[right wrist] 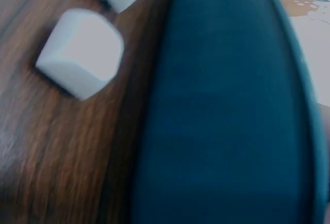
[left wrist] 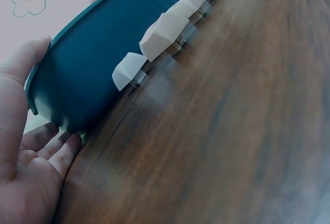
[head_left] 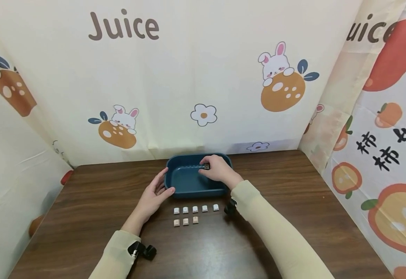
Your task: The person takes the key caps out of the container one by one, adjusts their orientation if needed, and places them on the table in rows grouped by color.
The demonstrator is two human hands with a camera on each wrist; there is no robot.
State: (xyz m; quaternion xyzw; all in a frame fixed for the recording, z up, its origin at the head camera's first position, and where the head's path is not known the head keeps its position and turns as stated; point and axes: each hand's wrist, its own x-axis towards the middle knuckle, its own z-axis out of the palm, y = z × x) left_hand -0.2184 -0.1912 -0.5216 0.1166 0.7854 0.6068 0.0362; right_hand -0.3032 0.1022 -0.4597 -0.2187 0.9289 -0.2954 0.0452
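Note:
A dark blue tray [head_left: 196, 193] lies lengthwise near the back of the wooden table. My left hand [head_left: 153, 196] holds its left end, thumb at the front corner; from the left wrist, the thumb [left wrist: 32, 59] is on the rim and other fingertips touch the wall low down. Inside the tray, my right hand [head_left: 218, 169] pinches a small dark piece [head_left: 206, 166], mostly covered by the fingers. Its exact kind is unclear. In front of the tray stand pale keycaps [head_left: 195, 209] in two rows. Clear and brownish switch parts [left wrist: 178, 45] show under some keycaps.
A printed cloth [head_left: 175, 77] hangs behind the table, and more cloth closes off both sides. The brown wood table [head_left: 119, 182] reaches out to left and right of the tray. Both wrists carry small black cameras [head_left: 141, 250].

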